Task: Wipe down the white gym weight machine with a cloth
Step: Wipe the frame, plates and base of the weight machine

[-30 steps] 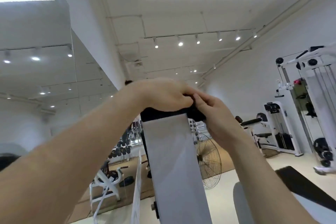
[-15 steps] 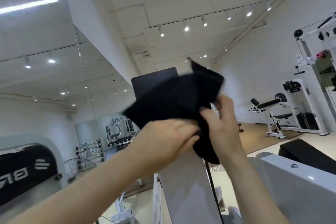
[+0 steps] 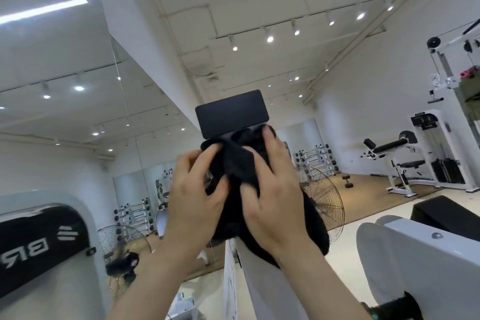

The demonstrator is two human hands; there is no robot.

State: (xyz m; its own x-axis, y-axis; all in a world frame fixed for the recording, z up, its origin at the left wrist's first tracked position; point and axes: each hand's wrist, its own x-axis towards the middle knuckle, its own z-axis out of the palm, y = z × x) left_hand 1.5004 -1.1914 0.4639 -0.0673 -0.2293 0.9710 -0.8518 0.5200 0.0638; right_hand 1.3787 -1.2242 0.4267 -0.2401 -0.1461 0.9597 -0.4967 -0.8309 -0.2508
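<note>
Under black cap [image 3: 232, 113], left hand [image 3: 197, 197], right hand [image 3: 274, 202] around cloth [image 3: 236, 162].

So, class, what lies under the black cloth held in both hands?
The white machine post emerges below the black cloth, and its black top cap shows above. The left hand and right hand grip the cloth; the post's stretch beneath it is covered.

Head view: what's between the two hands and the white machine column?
The black cloth. The left hand and right hand both hold it bunched over the white column, just below the black cap. The head view shows this.
</note>
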